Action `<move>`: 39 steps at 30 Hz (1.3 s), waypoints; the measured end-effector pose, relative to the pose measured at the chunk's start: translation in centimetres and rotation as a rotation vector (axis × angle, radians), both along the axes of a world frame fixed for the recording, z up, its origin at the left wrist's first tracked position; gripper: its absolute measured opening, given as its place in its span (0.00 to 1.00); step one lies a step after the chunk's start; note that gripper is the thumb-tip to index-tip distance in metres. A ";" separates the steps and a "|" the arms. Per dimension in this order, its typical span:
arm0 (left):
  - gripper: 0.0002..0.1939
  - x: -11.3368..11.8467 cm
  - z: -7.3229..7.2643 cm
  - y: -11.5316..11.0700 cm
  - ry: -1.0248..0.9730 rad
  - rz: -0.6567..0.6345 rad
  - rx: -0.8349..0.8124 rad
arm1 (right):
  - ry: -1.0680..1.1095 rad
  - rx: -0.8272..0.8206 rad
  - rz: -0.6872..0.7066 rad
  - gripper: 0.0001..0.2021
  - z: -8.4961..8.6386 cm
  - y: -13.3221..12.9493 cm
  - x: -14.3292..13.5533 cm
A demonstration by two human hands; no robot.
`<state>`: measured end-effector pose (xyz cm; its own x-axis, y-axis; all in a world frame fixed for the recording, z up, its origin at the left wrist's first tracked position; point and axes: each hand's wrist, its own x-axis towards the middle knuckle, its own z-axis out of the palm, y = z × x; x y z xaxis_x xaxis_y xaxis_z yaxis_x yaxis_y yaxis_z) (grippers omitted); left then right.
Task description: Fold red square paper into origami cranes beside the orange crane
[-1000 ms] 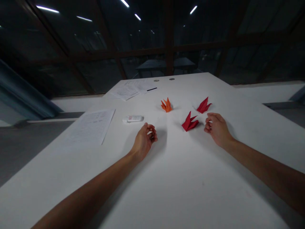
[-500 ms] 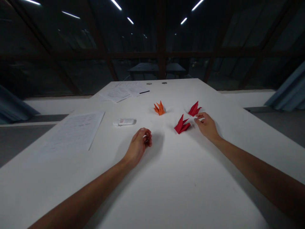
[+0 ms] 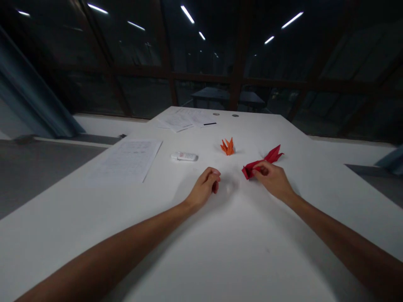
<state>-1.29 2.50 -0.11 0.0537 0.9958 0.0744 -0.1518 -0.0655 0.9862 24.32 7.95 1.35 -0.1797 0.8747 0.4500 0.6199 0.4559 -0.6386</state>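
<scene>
My right hand (image 3: 273, 179) pinches the nearer red folded-paper piece (image 3: 247, 171), its fingers covering part of it. Just behind my right hand is a second red folded-paper piece (image 3: 273, 154) with pointed tips. An orange folded-paper piece (image 3: 228, 147) stands on the white table (image 3: 220, 243), further back and to the left. My left hand (image 3: 204, 186) is closed above the table, left of the nearer red piece; its curled fingers hide whatever may be inside.
A white tube or bottle (image 3: 184, 157) lies left of the orange piece. Printed sheets (image 3: 132, 159) lie at the left, with more papers (image 3: 181, 119) and a black strip (image 3: 210, 123) further back. Two round discs (image 3: 235, 115) are near the far edge.
My right hand has moved from beside the red pieces onto the nearer one and closed on it. My left hand's fingers have curled tighter. The camera view has turned left.
</scene>
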 end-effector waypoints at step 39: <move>0.28 -0.6 0.9 -0.3 0.029 -0.193 -0.028 | -0.128 0.051 0.484 0.16 2.6 -4.0 -4.0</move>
